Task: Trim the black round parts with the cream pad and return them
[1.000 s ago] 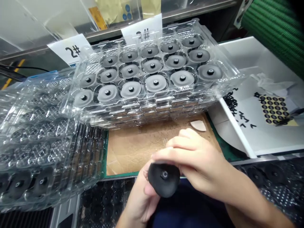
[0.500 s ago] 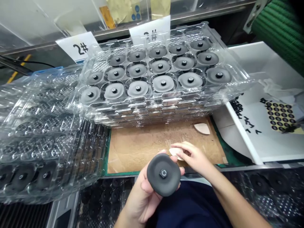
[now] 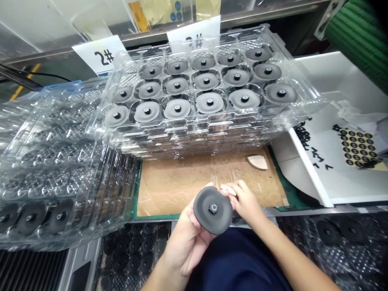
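A dark grey rounded disc with a short central knob (image 3: pixel 213 211) is gripped by my left hand (image 3: pixel 189 238), its knob side facing up toward me. Close at its right edge, my right hand (image 3: pixel 249 204) pinches a small pale, leaf-shaped flat piece (image 3: pixel 228 189). Whether that piece touches the disc I cannot tell. Below both hands lies a brown cardboard sheet (image 3: pixel 182 182). A second pale pointed piece (image 3: pixel 257 162) rests on the cardboard toward the right.
Stacked clear plastic trays (image 3: pixel 194 123) holding several similar discs stand behind the cardboard. More clear trays (image 3: pixel 60 161) rise at left. A white bin (image 3: pixel 348 186) at right holds small black parts and a sheet of round stickers (image 3: pixel 359 148). A green ribbed hose (image 3: pixel 357 40) hangs upper right.
My left hand has tilted the disc and brought it slightly up and right. The pale piece in my right hand has turned more edge-on and come nearer the disc.
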Demonstrator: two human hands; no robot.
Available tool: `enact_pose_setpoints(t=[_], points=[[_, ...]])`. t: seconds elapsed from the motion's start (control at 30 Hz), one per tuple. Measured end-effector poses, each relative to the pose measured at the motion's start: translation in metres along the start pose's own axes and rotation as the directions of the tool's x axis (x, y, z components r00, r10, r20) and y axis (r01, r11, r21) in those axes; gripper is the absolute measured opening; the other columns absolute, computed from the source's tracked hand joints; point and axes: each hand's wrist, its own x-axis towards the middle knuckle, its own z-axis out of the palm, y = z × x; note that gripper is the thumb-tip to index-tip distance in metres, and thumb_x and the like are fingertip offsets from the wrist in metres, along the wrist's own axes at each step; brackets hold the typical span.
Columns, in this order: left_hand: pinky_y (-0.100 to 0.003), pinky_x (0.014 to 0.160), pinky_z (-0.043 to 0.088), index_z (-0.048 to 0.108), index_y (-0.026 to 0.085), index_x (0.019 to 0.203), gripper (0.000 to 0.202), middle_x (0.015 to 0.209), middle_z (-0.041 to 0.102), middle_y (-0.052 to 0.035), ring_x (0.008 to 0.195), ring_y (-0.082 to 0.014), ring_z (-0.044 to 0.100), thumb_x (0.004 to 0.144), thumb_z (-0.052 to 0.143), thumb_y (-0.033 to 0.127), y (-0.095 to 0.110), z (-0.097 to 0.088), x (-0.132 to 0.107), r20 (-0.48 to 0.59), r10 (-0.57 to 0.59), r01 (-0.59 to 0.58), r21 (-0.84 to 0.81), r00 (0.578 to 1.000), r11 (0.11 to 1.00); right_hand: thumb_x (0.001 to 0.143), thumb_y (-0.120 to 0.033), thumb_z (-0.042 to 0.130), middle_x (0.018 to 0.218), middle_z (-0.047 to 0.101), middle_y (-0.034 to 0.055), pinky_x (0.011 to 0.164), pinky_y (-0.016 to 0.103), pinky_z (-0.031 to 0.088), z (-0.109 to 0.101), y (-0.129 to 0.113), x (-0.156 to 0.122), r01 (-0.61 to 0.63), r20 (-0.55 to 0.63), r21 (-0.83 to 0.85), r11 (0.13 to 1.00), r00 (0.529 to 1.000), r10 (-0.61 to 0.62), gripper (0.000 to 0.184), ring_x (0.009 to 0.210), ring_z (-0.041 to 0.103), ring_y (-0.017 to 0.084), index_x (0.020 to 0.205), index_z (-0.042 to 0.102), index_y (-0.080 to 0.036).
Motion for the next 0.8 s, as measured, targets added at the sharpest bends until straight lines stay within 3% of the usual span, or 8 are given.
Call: enact_pose_setpoints(t=[0.17,0.23,0.33,0.43,0.57,0.67,0.73,0.8], points=[[-0.027,0.087,0.051,0.064,0.027,0.113,0.05,0.12,0.066,-0.0047,0.105,-0.0224,0.063,0.065,0.077,0.032,-0.004,0.001,0.0,-0.029,0.079,-0.077,0.046,0.996,0.996,0.091,-0.027,0.046,0.114,0.062,0.0057,0.086,0.031,0.048,-0.045,-0.076,0.009,0.123,-0.103,0.123,0.985,0.989,-0.111,0.025,0.104,0.059,0.019,0.115,0.054,-0.023],[-0.025,0.088,0.05,0.063,0.027,0.115,0.049,0.117,0.067,-0.005,0.106,-0.0209,0.062,0.067,0.076,0.03,-0.004,0.002,-0.001,-0.082,0.098,-0.091,0.084,0.992,0.992,0.091,-0.019,0.046,0.107,0.065,0.0056,0.083,0.032,0.046,-0.059,-0.113,0.0,0.355,-0.153,0.156,0.922,0.931,-0.332,0.024,0.097,0.059,0.018,0.113,0.055,-0.022],[-0.026,0.09,0.048,0.064,0.024,0.113,0.049,0.114,0.068,-0.0068,0.106,-0.0221,0.062,0.066,0.077,0.03,-0.003,0.003,-0.003,-0.142,0.12,-0.099,0.146,0.983,0.984,0.088,-0.011,0.044,0.087,0.066,0.0046,0.072,0.03,0.044,-0.066,-0.145,-0.01,0.525,0.027,0.144,0.839,0.845,-0.534,0.021,0.077,0.058,0.017,0.103,0.058,-0.015],[-0.026,0.084,0.051,0.067,0.025,0.107,0.044,0.108,0.07,-0.0047,0.102,-0.0221,0.063,0.064,0.079,0.028,-0.002,0.006,-0.003,-0.174,0.163,-0.132,0.177,0.971,0.975,0.088,-0.009,0.044,0.088,0.067,0.0048,0.069,0.032,0.042,-0.063,-0.153,-0.007,0.504,0.151,0.103,0.858,0.844,-0.514,0.02,0.074,0.057,0.017,0.098,0.06,-0.014],[-0.024,0.087,0.049,0.071,0.024,0.1,0.035,0.099,0.073,-0.0031,0.1,-0.0203,0.064,0.065,0.078,0.028,-0.001,0.012,-0.002,-0.176,0.134,-0.105,0.164,0.975,0.981,0.089,-0.013,0.039,0.08,0.064,0.0088,0.065,0.034,0.038,-0.06,-0.152,-0.004,0.573,-0.032,0.016,0.819,0.819,-0.573,0.026,0.07,0.053,0.02,0.103,0.06,-0.008],[-0.022,0.086,0.05,0.072,0.027,0.096,0.04,0.099,0.074,-0.0008,0.095,-0.0178,0.067,0.058,0.083,0.023,0.004,0.01,-0.003,-0.159,0.133,-0.112,0.137,0.978,0.984,0.087,-0.009,0.042,0.082,0.064,0.0043,0.066,0.03,0.039,-0.069,-0.144,-0.009,0.576,0.152,0.135,0.806,0.792,-0.591,0.022,0.072,0.053,0.016,0.099,0.06,-0.013],[-0.02,0.082,0.051,0.072,0.028,0.097,0.049,0.102,0.074,0.0003,0.091,-0.0168,0.068,0.05,0.086,0.027,0.006,0.008,-0.004,-0.128,0.162,-0.147,0.112,0.979,0.983,0.085,-0.006,0.045,0.079,0.063,0.0014,0.062,0.028,0.037,-0.077,-0.137,-0.012,0.533,0.203,0.12,0.838,0.813,-0.546,0.021,0.068,0.051,0.014,0.096,0.06,-0.016],[-0.018,0.081,0.051,0.071,0.028,0.099,0.054,0.103,0.074,0.0,0.092,-0.0161,0.067,0.048,0.087,0.028,0.005,0.006,-0.004,-0.102,0.167,-0.158,0.096,0.981,0.983,0.085,-0.006,0.046,0.073,0.059,0.0013,0.06,0.029,0.033,-0.082,-0.133,-0.012,0.508,0.15,0.009,0.861,0.851,-0.503,0.021,0.064,0.046,0.014,0.098,0.06,-0.014]])
